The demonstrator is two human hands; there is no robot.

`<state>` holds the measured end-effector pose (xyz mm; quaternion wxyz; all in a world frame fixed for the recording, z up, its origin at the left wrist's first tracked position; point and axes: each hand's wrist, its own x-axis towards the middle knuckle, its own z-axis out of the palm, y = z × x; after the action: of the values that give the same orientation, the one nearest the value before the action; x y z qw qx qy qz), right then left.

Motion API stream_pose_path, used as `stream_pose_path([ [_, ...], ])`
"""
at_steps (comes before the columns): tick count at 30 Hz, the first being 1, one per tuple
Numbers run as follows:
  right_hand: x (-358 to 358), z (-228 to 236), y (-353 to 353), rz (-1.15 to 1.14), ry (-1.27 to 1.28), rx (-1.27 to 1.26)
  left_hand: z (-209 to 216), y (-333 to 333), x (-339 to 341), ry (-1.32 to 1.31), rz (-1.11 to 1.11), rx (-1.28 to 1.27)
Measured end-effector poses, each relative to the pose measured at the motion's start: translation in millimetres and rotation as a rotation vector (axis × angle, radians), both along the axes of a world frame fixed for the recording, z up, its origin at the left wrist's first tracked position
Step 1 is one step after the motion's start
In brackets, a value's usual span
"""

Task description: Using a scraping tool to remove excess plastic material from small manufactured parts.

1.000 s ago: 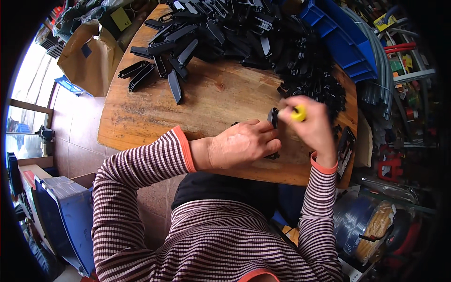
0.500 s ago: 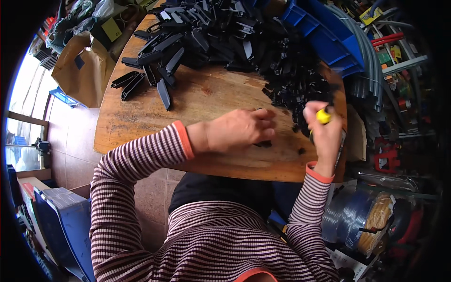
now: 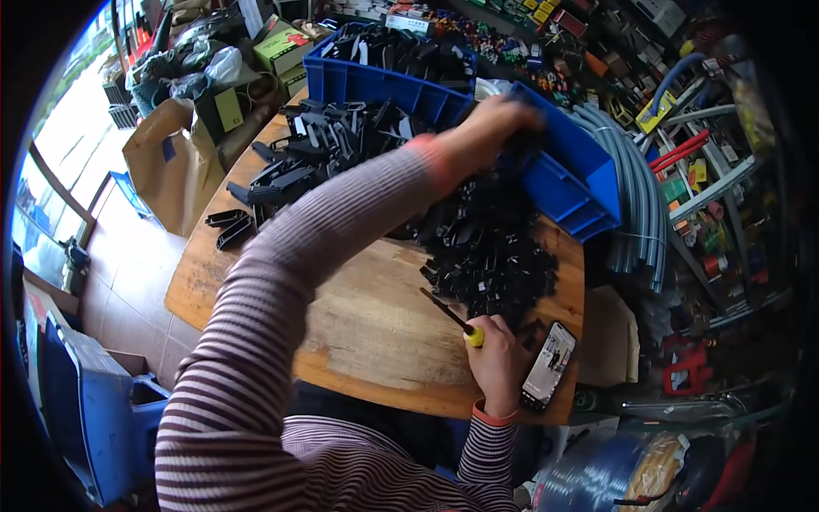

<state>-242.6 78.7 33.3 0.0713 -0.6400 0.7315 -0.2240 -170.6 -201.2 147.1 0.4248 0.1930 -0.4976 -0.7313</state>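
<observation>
Left hand (image 3: 495, 128) was stretched far across the wooden table (image 3: 358, 324) to its far right corner, at the near wall of the angled blue bin (image 3: 567, 183). Fingers were blurred and partly sunk among the small black plastic parts (image 3: 490, 247), so whether they were closed on a piece could not be told.

Right hand (image 3: 499, 358) rested at the near right edge of the table, fingers wrapped tight round the yellow handle of a screwdriver (image 3: 450, 317). The tool's dark shaft ran up and to the left, tip lying over bare wood just short of the heap's near edge.

The heap lay between the two hands, spilling from the bin toward the near edge; the right hand was the closer to its near fringe, the left to its far end. A phone (image 3: 550, 365) lay just beside the right hand. Longer black clips (image 3: 316, 154) were piled toward the far left edge.
</observation>
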Motion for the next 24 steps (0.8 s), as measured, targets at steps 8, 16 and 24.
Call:
stream_pose_path([
  [8, -2.3, -8.7, -4.2, 0.031, -0.031, -0.045, 22.3, -141.1, 39.1, -0.839, 0.282, -1.659],
  [16, 23.4, -18.6, -2.2, 0.077, 0.011, -0.123, -177.1, -40.6, 434.3, -1.025, 0.597, -0.667],
  [24, 34.3, -29.9, -13.5, 0.088, 0.165, -0.303, -187.1, -12.9, 229.4, -0.863, 0.794, -0.575],
])
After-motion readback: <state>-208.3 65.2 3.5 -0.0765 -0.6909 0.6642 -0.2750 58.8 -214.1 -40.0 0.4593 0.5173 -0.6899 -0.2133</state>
